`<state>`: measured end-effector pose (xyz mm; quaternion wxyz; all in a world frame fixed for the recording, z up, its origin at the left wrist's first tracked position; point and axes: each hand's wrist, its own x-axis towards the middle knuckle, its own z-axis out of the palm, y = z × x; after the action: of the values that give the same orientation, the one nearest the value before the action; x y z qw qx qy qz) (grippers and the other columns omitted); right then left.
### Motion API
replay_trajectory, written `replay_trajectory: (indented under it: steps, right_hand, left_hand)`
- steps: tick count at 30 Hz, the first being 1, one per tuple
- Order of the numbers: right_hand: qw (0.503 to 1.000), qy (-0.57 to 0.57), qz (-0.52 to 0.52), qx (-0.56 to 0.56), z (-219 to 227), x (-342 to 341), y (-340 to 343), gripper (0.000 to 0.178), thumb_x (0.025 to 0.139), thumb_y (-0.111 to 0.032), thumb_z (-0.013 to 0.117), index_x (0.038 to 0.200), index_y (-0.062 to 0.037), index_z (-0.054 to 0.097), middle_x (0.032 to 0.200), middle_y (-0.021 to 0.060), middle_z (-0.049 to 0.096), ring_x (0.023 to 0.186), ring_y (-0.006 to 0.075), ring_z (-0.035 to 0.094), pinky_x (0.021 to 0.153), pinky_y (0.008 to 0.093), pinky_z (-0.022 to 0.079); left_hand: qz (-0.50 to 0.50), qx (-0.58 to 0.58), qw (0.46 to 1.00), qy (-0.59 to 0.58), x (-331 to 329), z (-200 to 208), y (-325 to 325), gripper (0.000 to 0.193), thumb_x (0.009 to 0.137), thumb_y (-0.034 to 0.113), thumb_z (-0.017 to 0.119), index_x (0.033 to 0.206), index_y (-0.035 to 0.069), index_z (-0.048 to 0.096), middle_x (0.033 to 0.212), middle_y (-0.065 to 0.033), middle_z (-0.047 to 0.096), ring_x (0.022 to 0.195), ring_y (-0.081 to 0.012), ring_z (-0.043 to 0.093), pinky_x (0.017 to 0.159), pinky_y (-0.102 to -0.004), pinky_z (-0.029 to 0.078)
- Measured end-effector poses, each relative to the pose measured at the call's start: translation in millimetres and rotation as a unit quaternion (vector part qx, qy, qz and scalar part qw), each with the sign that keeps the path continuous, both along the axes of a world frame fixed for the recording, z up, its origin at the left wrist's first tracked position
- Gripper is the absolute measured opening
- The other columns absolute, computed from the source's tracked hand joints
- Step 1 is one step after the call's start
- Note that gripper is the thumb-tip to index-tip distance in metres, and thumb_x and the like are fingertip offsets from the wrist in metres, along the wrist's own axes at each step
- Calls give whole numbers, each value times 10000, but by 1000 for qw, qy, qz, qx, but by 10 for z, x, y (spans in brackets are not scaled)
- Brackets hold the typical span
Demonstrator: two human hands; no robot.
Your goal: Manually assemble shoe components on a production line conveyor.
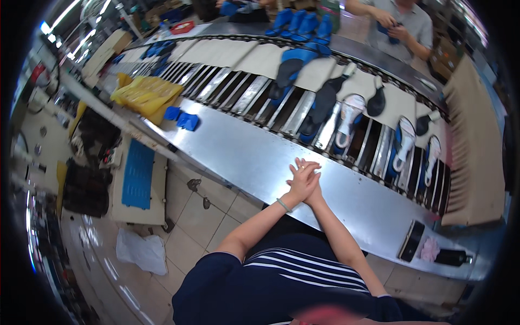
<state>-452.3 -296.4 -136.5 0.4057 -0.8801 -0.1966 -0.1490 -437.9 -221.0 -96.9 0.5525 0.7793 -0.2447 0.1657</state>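
My left hand [301, 187], with a pale band at its wrist, lies against my right hand [315, 194] above the front part of a metal worktop [254, 154]. The two hands touch and their fingers cross. Those fingers that show are stretched out and somewhat apart, with a ring on one of them. No object is visible in either hand. Parts of the right hand are hidden behind the left. Just beyond, a slatted conveyor [292, 116] carries blue and black shoe parts, among them a white-soled shoe piece [349, 116].
A yellow plastic bag [146, 96] and small blue pieces [188, 121] lie at the worktop's left. A phone-like black object [411, 240] and a black bottle [453, 257] lie at right, near a cardboard sheet [474, 151]. Across the line, a person [403, 32] handles a dark piece.
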Motion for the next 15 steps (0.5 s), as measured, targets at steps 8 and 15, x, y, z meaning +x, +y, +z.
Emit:
replay_trajectory:
  steps: [8, 15]
  right_hand:
    - [999, 45, -15, -23, 253, -2, -91, 416, 935, -204, 664, 1315, -36, 632, 1477, 176, 519, 1437, 387, 391, 1190, 535, 289]
    - [998, 52, -21, -22, 234, 2, -101, 403, 951, -173, 643, 1333, -43, 632, 1463, 178, 542, 1419, 387, 419, 1183, 496, 312]
  left_hand:
    - [166, 68, 982, 65, 1049, -253, 64, 875, 716, 153, 867, 1436, -10, 397, 1412, -237, 475, 1293, -408, 495, 1116, -448, 397]
    - [114, 43, 984, 130, 1578, -419, -62, 948, 639, 156, 907, 1426, 6, 401, 1317, -244, 581, 1256, -415, 552, 1090, -429, 436]
